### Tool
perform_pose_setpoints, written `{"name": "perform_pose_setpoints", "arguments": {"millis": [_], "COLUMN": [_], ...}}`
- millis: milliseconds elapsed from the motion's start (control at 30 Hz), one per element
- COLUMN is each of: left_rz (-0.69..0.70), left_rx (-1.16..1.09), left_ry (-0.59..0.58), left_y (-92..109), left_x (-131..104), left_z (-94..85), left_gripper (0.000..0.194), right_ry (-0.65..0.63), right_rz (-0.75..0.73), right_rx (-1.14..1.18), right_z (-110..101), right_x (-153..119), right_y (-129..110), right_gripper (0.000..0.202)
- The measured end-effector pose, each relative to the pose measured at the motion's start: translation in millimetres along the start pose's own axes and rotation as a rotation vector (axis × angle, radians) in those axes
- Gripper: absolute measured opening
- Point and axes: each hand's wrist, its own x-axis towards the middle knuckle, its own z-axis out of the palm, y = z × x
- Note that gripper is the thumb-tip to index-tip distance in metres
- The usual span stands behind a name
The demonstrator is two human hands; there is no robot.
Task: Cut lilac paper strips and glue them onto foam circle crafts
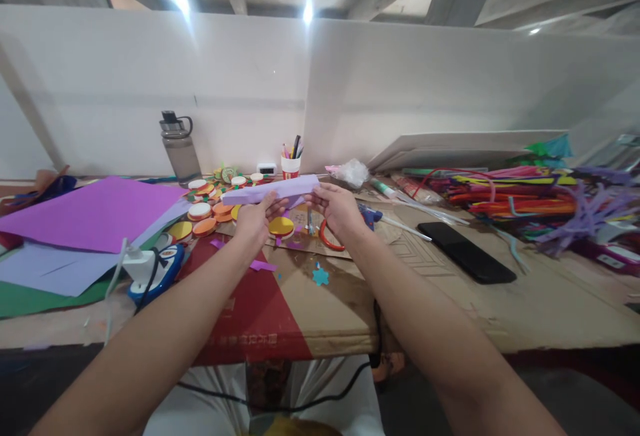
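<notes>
A long folded strip of lavender paper (273, 189) is held up above the table by both hands. My left hand (257, 219) pinches its lower edge near the middle. The right end sits between the thumb and fingers of my right hand (335, 208). Below the paper lie a yellow disc (281, 227) and purple paper scraps (263, 265). A blue paper star shape (321, 275) rests on the cardboard between my forearms. Partly behind my right hand is a red ring-like handle (330, 236).
Purple and lavender sheets (100, 213) and a blue power strip (163, 269) are at left. Behind stand a bottle (181, 153) and a pen cup (291, 167). A phone (465, 251) lies at right, before bundled pipe cleaners (520, 196). Several round discs (204, 226) crowd the middle.
</notes>
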Motion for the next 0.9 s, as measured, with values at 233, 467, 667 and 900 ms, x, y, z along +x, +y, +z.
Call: {"name": "perform_pose_setpoints", "arguments": {"millis": [233, 467, 667, 900], "left_rz": [-0.016, -0.069, -0.122, -0.049], "left_rx": [-0.003, -0.021, -0.015, 0.002], "left_ry": [0.028, 0.0, -0.015, 0.038], "left_y": [4, 0, -10, -5], "left_x": [-3, -7, -19, -17], "left_z": [2.7, 2.8, 10.4, 9.1], "left_gripper": [0.006, 0.003, 0.012, 0.021], "right_ry": [0.028, -0.123, -0.104, -0.034], "right_rz": [-0.045, 0.05, 0.0, 0.019], "right_rx": [0.0, -0.092, -0.162, -0.112], "right_z": [-3, 7, 12, 13], "right_x": [2, -13, -16, -14], "right_y": [-3, 5, 27, 22], "right_gripper": [0.012, 0.02, 0.026, 0.02]}}
